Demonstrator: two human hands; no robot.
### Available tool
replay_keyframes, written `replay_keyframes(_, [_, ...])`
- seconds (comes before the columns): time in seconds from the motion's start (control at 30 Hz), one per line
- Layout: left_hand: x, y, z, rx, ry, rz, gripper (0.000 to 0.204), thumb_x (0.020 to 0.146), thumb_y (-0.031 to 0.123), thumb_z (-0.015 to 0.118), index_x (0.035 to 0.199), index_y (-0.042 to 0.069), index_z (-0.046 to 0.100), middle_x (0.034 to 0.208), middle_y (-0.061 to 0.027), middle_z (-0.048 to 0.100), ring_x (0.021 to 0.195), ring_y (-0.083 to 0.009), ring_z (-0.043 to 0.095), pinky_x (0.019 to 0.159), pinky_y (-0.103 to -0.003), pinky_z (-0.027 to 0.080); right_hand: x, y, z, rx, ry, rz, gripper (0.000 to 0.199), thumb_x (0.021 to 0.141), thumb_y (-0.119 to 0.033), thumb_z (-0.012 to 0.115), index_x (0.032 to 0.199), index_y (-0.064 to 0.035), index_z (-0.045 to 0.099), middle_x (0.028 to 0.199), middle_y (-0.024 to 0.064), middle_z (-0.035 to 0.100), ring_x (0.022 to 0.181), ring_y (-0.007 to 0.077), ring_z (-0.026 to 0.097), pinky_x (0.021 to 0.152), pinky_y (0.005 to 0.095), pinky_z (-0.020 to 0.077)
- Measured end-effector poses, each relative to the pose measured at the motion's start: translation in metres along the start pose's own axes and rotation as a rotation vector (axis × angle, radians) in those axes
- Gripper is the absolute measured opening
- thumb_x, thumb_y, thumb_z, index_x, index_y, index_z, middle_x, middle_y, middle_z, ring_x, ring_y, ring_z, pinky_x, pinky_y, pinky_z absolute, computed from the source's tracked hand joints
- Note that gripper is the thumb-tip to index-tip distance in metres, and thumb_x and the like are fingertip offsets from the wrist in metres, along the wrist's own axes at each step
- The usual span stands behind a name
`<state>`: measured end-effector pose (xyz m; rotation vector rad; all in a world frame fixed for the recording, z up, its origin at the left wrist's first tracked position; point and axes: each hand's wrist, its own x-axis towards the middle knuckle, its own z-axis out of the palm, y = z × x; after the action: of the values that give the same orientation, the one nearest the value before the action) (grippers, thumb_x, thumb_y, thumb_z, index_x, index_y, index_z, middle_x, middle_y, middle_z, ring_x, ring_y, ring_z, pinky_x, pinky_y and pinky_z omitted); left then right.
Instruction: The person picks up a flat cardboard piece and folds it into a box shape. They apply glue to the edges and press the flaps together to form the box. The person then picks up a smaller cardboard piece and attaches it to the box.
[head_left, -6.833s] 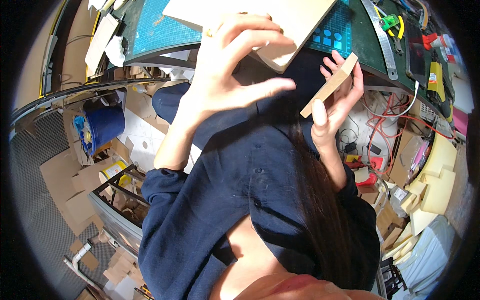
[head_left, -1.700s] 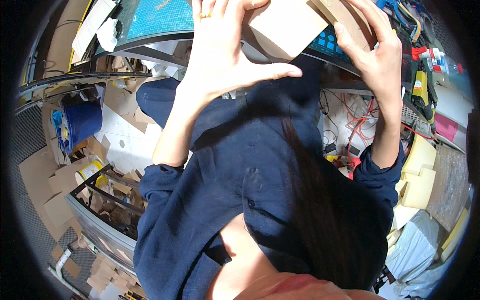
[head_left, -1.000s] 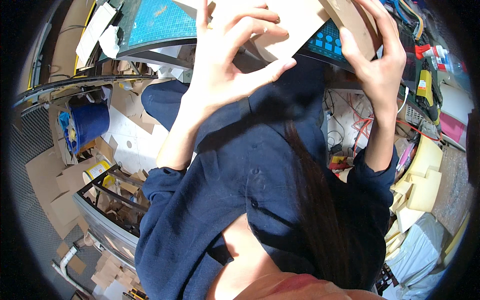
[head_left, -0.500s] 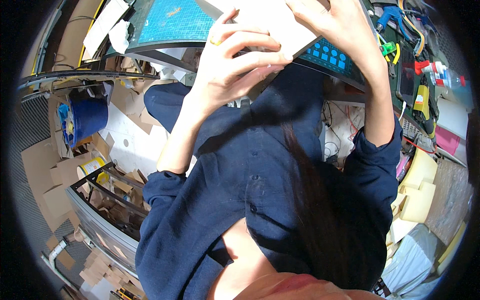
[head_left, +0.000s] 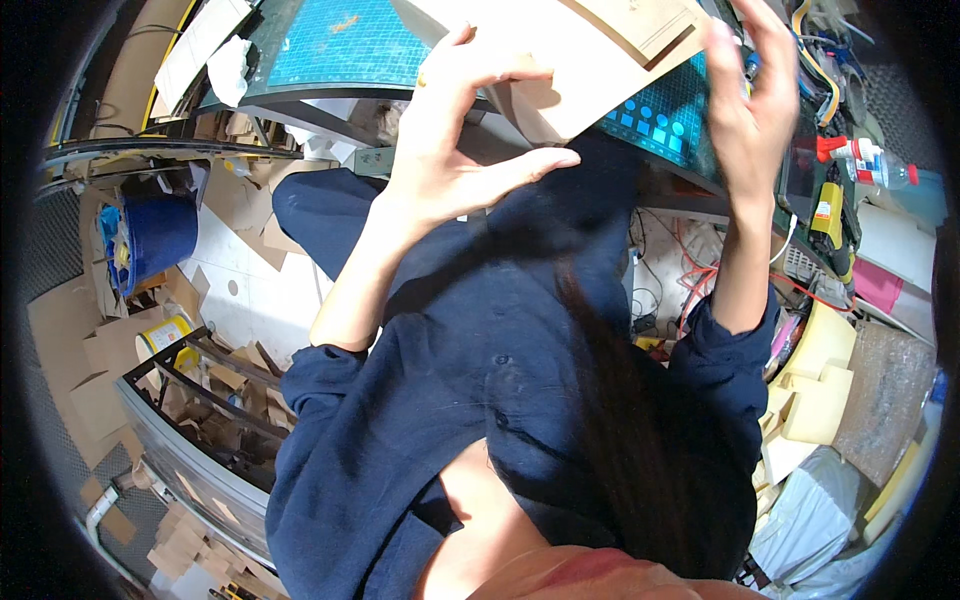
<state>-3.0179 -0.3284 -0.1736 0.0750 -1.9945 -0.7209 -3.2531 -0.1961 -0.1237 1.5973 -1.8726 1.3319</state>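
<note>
A pale cardboard piece (head_left: 600, 85) extends past the near table edge at the top, with a brown rectangular panel on its right part. My left hand (head_left: 435, 150) is at its left side. The index finger lies over the pale surface, while the thumb stretches out below the lower edge, apart from it. No pinch shows there, though the other fingers are partly hidden. Off the right edge of the cardboard, my right hand (head_left: 755, 120) is raised with spread, slightly blurred fingers and nothing in it.
Under the cardboard is a teal cutting mat (head_left: 345, 50) on the dark table. A bottle with a red cap (head_left: 885, 168) and a yellow tool (head_left: 828, 212) are at the right. On the lower left are a blue bin (head_left: 160, 240) and a grey crate (head_left: 200, 440) with cardboard scraps.
My right hand has come off the cardboard and opened, uncovering the brown panel. My left fingers and thumb have spread wider apart. The cardboard's lower corner has shifted left and down.
</note>
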Motion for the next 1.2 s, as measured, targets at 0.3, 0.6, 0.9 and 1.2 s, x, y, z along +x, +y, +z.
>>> replay_keyframes(0.3, [-0.004, -0.010, -0.006, 0.050, -0.135, 0.016, 0.054, 0.073, 0.032, 0.092, 0.120, 0.019, 0.068, 0.116, 0.0024, 0.071, 0.115, -0.0196, 0.064, 0.122, -0.054, 0.027, -0.048, 0.093, -0.134, -0.227, 0.518, 0.318, 0.052, 0.095, -0.016, 0.075, 0.130, 0.0093, 0.045, 0.129, 0.0238, 0.058, 0.118, 0.0262, 0.061, 0.106, 0.0369, 0.0488])
replay_keyframes(0.6, [0.002, -0.003, -0.004, 0.126, -0.158, 0.040, 0.034, 0.077, 0.033, 0.088, 0.106, 0.020, 0.075, 0.116, 0.0026, 0.072, 0.119, -0.0162, 0.062, 0.118, -0.048, 0.029, -0.077, 0.229, -0.239, -0.410, 0.480, 0.635, 0.117, 0.071, -0.042, 0.095, 0.142, 0.0163, 0.022, 0.140, 0.0324, 0.045, 0.131, 0.0346, 0.051, 0.112, 0.0426, 0.0447])
replay_keyframes(0.9, [0.010, 0.003, -0.008, 0.130, -0.236, 0.009, 0.034, 0.076, 0.029, 0.087, 0.106, 0.016, 0.079, 0.115, -0.0027, 0.074, 0.118, -0.0195, 0.063, 0.117, -0.051, 0.033, -0.064, 0.260, -0.230, -0.279, 0.273, 0.737, 0.110, 0.078, -0.027, 0.092, 0.145, 0.0158, 0.016, 0.140, 0.0257, 0.052, 0.122, 0.0277, 0.059, 0.105, 0.0375, 0.0483])
replay_keyframes(1.2, [0.008, 0.002, -0.011, 0.111, -0.217, -0.009, 0.036, 0.069, 0.029, 0.091, 0.101, 0.016, 0.080, 0.115, -0.0023, 0.072, 0.116, -0.0226, 0.063, 0.116, -0.051, 0.032, -0.059, 0.258, -0.206, -0.118, 0.150, 0.797, 0.084, 0.084, -0.037, 0.086, 0.139, 0.0117, 0.046, 0.129, 0.0227, 0.064, 0.111, 0.0241, 0.063, 0.100, 0.0373, 0.0477])
